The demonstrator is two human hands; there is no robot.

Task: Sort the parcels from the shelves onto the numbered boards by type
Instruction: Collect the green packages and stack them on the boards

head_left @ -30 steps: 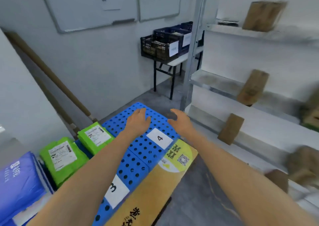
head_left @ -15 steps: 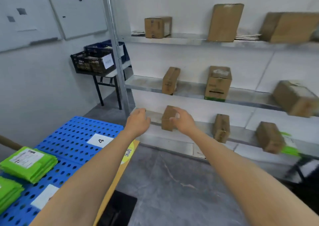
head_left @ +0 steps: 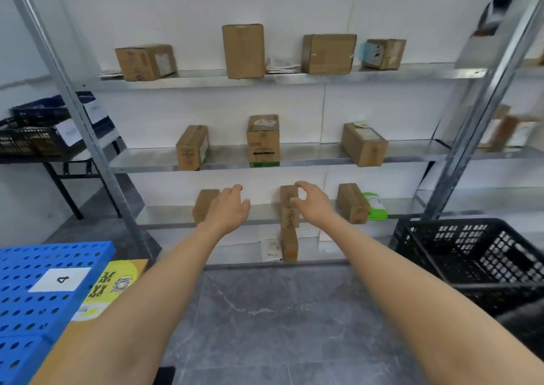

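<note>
Head view, centre frame: reaching for upright carton (head_left: 288, 217) on shelf (head_left: 164, 217); left hand (head_left: 228, 208) spread, empty; right hand (head_left: 313, 202) curved beside it, apparently not gripping. Next, clasping carton.

Rack (head_left: 309, 155) straight ahead, three tiers. Top tier: four boxes (head_left: 243, 50) in a row. Middle tier: three boxes (head_left: 263, 140), well apart. Lowest tier, left to right: a box (head_left: 203, 205) partly behind my left hand (head_left: 228, 211); a narrow upright box (head_left: 288, 208) just left of my right hand (head_left: 312, 203); another box (head_left: 351, 203), a flat mailer (head_left: 374, 206) against its right side. Beneath the narrow one, a further box (head_left: 290, 245). Board marked 4 (head_left: 35, 305) near left. Open crate (head_left: 471, 252) near right. Table (head_left: 59, 161) far left, behind the rack post.
</note>
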